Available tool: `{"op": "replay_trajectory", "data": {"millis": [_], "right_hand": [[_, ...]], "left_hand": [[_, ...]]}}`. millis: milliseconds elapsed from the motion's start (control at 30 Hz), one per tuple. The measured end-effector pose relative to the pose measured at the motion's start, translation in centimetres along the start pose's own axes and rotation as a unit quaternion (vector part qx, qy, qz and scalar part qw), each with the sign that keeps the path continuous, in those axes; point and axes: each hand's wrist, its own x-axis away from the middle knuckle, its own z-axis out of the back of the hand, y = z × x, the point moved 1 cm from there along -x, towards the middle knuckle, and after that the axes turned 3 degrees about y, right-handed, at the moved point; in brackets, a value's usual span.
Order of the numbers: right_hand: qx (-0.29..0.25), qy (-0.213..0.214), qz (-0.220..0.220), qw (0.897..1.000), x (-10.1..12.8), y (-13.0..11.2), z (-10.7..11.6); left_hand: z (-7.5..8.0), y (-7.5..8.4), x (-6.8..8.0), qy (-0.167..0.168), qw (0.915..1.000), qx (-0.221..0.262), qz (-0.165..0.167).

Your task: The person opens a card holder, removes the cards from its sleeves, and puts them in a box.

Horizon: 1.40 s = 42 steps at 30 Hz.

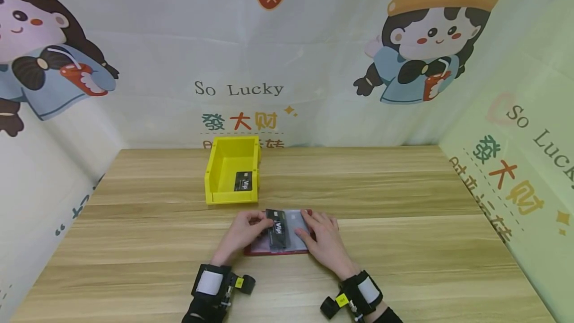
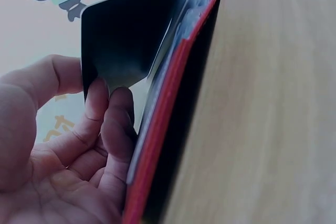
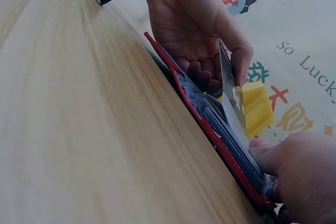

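A red card holder (image 1: 278,251) with clear plastic sleeves lies open on the wooden table (image 1: 403,263). My left hand (image 1: 244,231) pinches a black VIP card (image 1: 278,228) at its top edge, over the sleeves. The same black card (image 2: 126,35) stands against the holder's red edge (image 2: 157,129) in the left wrist view. My right hand (image 1: 323,236) lies on the holder's right side, fingers pressing the sleeves down. In the right wrist view the card (image 3: 231,87) stands up from the sleeves (image 3: 226,129).
A yellow open-front bin (image 1: 232,169) stands behind the holder with another black VIP card (image 1: 242,181) inside. Printed cloth walls close in the back and both sides. Bare wooden tabletop stretches to the left and right.
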Motion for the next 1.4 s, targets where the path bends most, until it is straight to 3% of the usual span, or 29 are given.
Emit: {"op": "replay_trajectory", "data": {"millis": [433,700,1067,1400], "right_hand": [[0.009,0.002,-0.001,1.0,-0.1,0.0,0.0],[-0.001,0.002,0.003,1.0,-0.1,-0.1,0.1],[0.004,0.001,0.001,1.0,-0.1,-0.1,0.0],[0.0,-0.007,-0.009,1.0,-0.2,0.0,-0.1]], "left_hand": [[0.0,-0.5,-0.2,0.028,0.9987,0.039,0.019],[0.5,0.1,0.1,0.043,0.9964,0.073,-0.002],[2.7,1.7,0.2,0.098,0.9909,0.092,-0.011],[4.9,2.7,0.1,0.114,0.9912,0.064,-0.022]]}}
